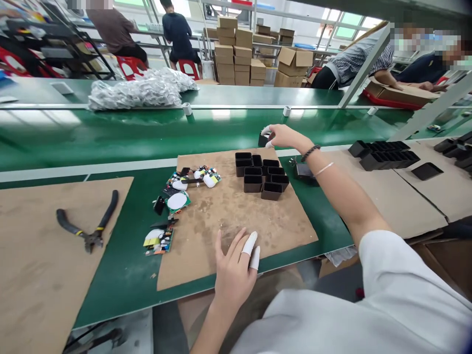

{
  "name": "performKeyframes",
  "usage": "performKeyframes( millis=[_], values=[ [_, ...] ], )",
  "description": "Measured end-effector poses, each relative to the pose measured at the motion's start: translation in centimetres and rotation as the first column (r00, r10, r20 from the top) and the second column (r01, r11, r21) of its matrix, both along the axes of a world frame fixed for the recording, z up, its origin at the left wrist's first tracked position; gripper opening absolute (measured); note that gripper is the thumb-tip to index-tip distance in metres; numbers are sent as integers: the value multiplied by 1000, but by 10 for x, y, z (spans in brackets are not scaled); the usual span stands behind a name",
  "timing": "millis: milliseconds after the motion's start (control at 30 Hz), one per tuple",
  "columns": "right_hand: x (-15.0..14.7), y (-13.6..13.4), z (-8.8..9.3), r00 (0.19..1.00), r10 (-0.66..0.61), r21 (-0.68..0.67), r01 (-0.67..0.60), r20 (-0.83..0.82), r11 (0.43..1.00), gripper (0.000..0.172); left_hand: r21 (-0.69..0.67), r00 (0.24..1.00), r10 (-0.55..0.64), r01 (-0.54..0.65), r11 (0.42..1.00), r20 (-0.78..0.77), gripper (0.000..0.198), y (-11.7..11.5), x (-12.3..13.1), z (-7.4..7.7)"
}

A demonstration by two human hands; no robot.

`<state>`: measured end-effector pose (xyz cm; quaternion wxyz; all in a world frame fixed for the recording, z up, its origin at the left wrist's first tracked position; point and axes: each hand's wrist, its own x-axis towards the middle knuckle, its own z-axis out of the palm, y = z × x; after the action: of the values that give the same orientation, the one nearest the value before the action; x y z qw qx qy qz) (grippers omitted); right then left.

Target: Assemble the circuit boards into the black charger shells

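My right hand (284, 135) reaches to the far side of the bench, its fingers closed on a black plastic case (263, 141) at the edge of the green belt. What sits inside that case is hard to make out. White finger cots cover some fingertips on both hands. My left hand (236, 260) rests on the near part of the cardboard sheet (206, 246), fingers spread, holding nothing. Beyond it stands a cluster of open black cases (252, 183). Several circuit boards (177, 200) with white and yellow parts lie along the sheet's left side.
Cutting pliers (90, 238) lie on another cardboard sheet (29, 275) at left. A dark object (305, 172) sits under my right forearm. More black cases (383, 155) stand at right. Across the green conveyor (147, 130) lies a heap of wrapped bags (140, 89); several people work beyond.
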<state>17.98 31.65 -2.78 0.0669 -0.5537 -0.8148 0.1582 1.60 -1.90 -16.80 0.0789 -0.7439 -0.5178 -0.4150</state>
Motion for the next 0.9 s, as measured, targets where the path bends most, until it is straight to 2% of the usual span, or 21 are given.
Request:
performKeyframes(
  millis=[100, 167, 267, 333, 367, 400, 467, 567, 633, 700, 800, 900],
  values=[
    [4, -29, 0, 981, 134, -52, -128, 141, 990, 36, -51, 999, -15, 17, 999, 38, 28, 1, -2, -2],
    [4, -46, 2, 968, 104, 12, -110, 227, 994, 25, -87, 995, -7, 15, 996, 100, 34, 0, -4, -3],
    [1, -71, 16, 977, -16, 225, -33, 213, 974, 25, -144, 965, 69, -33, 989, 252, 47, -2, -6, -5],
    [-8, -96, 28, 989, -21, 321, -26, 144, 947, 30, -204, 920, 151, -81, 976, 360, 60, -4, -6, -5],
    [-15, -112, 31, 994, 23, 324, -56, 104, 945, 30, -239, 892, 195, -101, 966, 408, 67, -4, -6, -3],
    [-24, -131, 33, 994, 101, 273, -106, 29, 956, 27, -275, 861, 233, -114, 955, 452, 74, -4, -7, -2],
    [-43, -171, 27, 973, 232, 166, -227, -15, 960, 25, -339, 794, 286, -108, 935, 537, 84, -1, -10, 1],
    [-72, -212, 11, 909, 417, -45, -417, -6, 908, 30, -403, 642, 329, -34, 915, 692, 80, 4, -22, 4],
    [-87, -213, 5, 878, 477, -115, -471, 34, 875, 31, -399, 514, 322, 42, 916, 795, 74, 7, -33, 3],
    [-100, -192, 0, 860, 504, -79, -498, 81, 863, 38, -358, 416, 286, 107, 927, 863, 76, 8, -42, 2],
    [-124, -146, -15, 819, 520, 116, -557, 243, 823, 50, -301, 366, 233, 140, 943, 901, 81, 7, -49, 0],
    [-148, -112, -39, 749, 545, 179, -636, 377, 751, 45, -281, 359, 218, 135, 950, 907, 82, 7, -50, -1]
  ],
)
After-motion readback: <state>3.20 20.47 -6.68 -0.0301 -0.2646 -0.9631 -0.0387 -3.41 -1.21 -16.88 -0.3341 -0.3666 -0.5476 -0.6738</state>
